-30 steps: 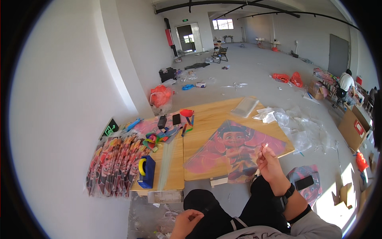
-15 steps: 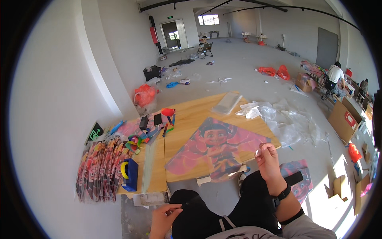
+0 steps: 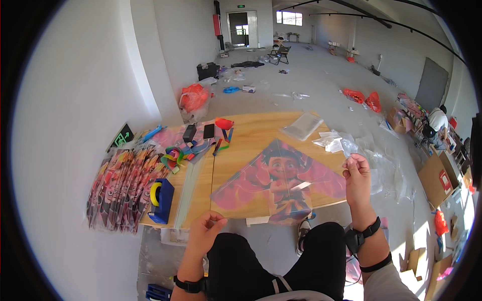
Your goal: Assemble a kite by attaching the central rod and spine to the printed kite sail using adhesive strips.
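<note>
A triangular kite (image 3: 283, 168) printed with a cartoon figure lies flat on the wooden table (image 3: 246, 128), its lower panel reaching over the front edge. My right hand (image 3: 357, 180) is raised off the kite's right tip, thumb and fingers pinched around something small and pale that I cannot make out. By the table's front edge, left of the kite's lower panel, my left hand (image 3: 205, 231) has its fingers curled against the thumb. Whatever it holds, if anything, does not show. A blue tape dispenser (image 3: 163, 203) with a yellow roll stands left of it, beside long pale rods (image 3: 188, 193).
Packed kites in clear sleeves (image 3: 120, 188) overlap at the table's left. Coloured ribbons (image 3: 173, 158), a phone (image 3: 209, 131) and a black box (image 3: 189, 133) lie behind. Clear bags (image 3: 304, 125) rest at the back right; plastic film (image 3: 381, 170) covers floor beyond. A person (image 3: 437, 123) sits far right.
My left hand has risen from beside my knee to the table's front edge. My right hand has lifted and moved right, still pinched. The whole view has shifted; the kite stays on the table.
</note>
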A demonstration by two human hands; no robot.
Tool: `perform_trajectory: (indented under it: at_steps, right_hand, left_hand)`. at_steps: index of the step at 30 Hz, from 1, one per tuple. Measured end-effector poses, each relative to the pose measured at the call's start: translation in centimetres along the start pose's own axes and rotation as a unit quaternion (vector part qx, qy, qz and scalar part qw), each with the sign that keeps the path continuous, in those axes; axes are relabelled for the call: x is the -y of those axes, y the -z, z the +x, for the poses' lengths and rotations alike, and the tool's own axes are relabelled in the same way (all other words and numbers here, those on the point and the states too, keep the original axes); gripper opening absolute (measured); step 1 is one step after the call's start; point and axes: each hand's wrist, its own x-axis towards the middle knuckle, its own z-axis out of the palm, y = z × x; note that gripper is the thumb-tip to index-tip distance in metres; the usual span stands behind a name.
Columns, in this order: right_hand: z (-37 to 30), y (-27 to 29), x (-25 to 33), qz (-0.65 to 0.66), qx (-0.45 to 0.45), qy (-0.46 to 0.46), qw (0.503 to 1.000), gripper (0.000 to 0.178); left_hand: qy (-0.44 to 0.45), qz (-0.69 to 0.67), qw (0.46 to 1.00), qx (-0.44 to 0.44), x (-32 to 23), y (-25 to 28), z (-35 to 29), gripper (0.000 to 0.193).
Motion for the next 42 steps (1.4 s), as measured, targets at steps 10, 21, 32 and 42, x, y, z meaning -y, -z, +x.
perform_trajectory:
  at_steps: [10,21,32,42]
  right_hand:
    - [5.6,-4.4,-3.5,-0.031,0.016,0.02,0.999,0.02]
    - [9.4,-5.5,-14.8,-0.083,0.105,-0.092,0.987,0.003]
    - [12.0,-8.6,-24.1,-0.129,0.107,-0.235,0.957,0.01]
    - [15.4,-9.6,-32.4,-0.208,0.173,-0.145,0.952,0.047]
  left_hand:
    - [-0.041,-0.015,0.999,-0.032,3.4,-0.3,6.2,0.009]
    - [0.063,-0.058,0.989,-0.122,10.3,1.1,10.2,0.011]
    - [0.111,-0.086,0.98,-0.142,15.6,2.0,12.8,0.011]
    - [0.021,0.056,0.978,-0.199,19.1,-0.4,15.3,0.045]
